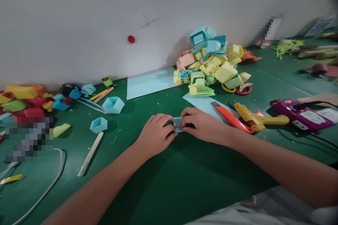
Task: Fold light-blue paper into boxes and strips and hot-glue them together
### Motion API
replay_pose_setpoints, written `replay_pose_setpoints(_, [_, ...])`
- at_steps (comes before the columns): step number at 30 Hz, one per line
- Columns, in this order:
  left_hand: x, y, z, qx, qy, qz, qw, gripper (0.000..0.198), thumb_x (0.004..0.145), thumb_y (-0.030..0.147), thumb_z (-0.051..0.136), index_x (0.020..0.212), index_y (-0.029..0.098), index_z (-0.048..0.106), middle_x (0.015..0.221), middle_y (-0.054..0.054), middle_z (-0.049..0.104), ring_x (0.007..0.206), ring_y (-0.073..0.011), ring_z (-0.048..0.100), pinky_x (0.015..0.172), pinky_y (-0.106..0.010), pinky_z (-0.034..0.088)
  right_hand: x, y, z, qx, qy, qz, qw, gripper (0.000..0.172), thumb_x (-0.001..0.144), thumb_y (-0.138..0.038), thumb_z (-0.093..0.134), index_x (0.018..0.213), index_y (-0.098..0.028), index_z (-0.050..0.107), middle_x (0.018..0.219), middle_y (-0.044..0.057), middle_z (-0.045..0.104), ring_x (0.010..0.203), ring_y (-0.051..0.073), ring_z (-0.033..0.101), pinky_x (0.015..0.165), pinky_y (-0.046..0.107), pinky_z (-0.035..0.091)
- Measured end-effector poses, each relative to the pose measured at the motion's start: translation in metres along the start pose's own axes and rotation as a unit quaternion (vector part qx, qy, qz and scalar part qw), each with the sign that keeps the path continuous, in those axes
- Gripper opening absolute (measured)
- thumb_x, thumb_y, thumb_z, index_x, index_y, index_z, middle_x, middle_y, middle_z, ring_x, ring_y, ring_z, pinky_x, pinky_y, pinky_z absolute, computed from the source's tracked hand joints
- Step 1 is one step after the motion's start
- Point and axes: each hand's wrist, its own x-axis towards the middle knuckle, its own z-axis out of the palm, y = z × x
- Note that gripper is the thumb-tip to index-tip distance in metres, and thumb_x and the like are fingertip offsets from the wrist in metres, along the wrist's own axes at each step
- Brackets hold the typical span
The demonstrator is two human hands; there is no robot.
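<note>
Between my two hands is a small piece of light blue paper (pixel 177 123), pinched from both sides just above the green table. My left hand (pixel 157 133) is closed on its left edge, thumb below and fingers above. On the other edge, my right hand (pixel 198 123) grips it with thumb and fingertips. The fingers cover much of the paper, so its folds are hard to make out. To the left stand two light blue open paper boxes, a larger one (pixel 113 105) and a smaller one (pixel 99 125).
An orange cutter (pixel 232 117), a yellow glue gun (pixel 255 116) and a purple power strip (pixel 301 114) lie right. Behind are blue sheets (pixel 150 82) and a heap of folded paper pieces (pixel 211 63). Leftward lie a pale stick (pixel 91 154), a white cable (pixel 59 172) and coloured paper pieces (pixel 25 100).
</note>
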Motion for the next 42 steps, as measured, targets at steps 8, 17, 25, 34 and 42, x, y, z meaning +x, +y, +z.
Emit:
replay_pose_setpoints(8, [0.004, 0.012, 0.001, 0.145, 0.017, 0.068, 0.987, 0.019, 0.102, 0.021, 0.054, 0.101, 0.011, 0.07, 0.109, -0.01, 0.072, 0.102, -0.0268, 0.063, 0.076, -0.041, 0.044, -0.002, 0.0, -0.002, -0.051, -0.02, -0.038, 0.998, 0.014, 0.088, -0.014, 0.068, 0.101, -0.017, 0.07, 0.118, 0.01, 0.064, 0.112, 0.028, 0.06, 0.095, 0.045, 0.054])
replay_pose_setpoints(17, [0.0, 0.009, -0.001, 0.012, 0.051, -0.028, 0.998, 0.024, 0.104, 0.025, 0.046, 0.101, 0.016, 0.068, 0.115, -0.011, 0.07, 0.107, -0.0279, 0.064, 0.09, -0.043, 0.047, 0.0, 0.003, 0.003, -0.112, 0.051, -0.117, 0.986, 0.019, 0.1, -0.02, 0.053, 0.107, -0.017, 0.071, 0.115, 0.012, 0.069, 0.1, 0.028, 0.063, 0.09, 0.049, 0.054])
replay_pose_setpoints(25, [0.004, 0.025, -0.017, -0.205, 0.095, -0.149, 0.963, 0.013, 0.1, 0.028, 0.057, 0.103, 0.021, 0.067, 0.104, -0.006, 0.069, 0.093, -0.0194, 0.066, 0.081, -0.032, 0.054, -0.003, -0.003, -0.003, 0.024, 0.095, -0.116, 0.988, 0.014, 0.102, -0.021, 0.053, 0.103, -0.019, 0.067, 0.109, 0.01, 0.068, 0.102, 0.022, 0.065, 0.091, 0.038, 0.053])
replay_pose_setpoints(34, [0.006, 0.028, -0.011, -0.462, 0.066, -0.318, 0.825, 0.015, 0.092, 0.031, 0.062, 0.094, 0.02, 0.071, 0.072, 0.0, 0.07, 0.061, -0.0132, 0.063, 0.055, -0.024, 0.05, -0.003, -0.007, -0.007, 0.042, 0.101, -0.066, 0.992, 0.015, 0.101, -0.029, 0.056, 0.098, -0.02, 0.067, 0.102, 0.008, 0.069, 0.097, 0.022, 0.064, 0.085, 0.037, 0.051])
replay_pose_setpoints(42, [0.004, 0.021, -0.012, -0.327, -0.034, -0.242, 0.913, 0.011, 0.093, 0.027, 0.061, 0.093, 0.021, 0.07, 0.083, -0.002, 0.075, 0.073, -0.0181, 0.068, 0.062, -0.03, 0.053, -0.002, -0.004, -0.005, -0.022, 0.011, -0.068, 0.997, 0.015, 0.101, -0.025, 0.058, 0.096, -0.018, 0.07, 0.097, 0.007, 0.069, 0.095, 0.023, 0.061, 0.085, 0.037, 0.048])
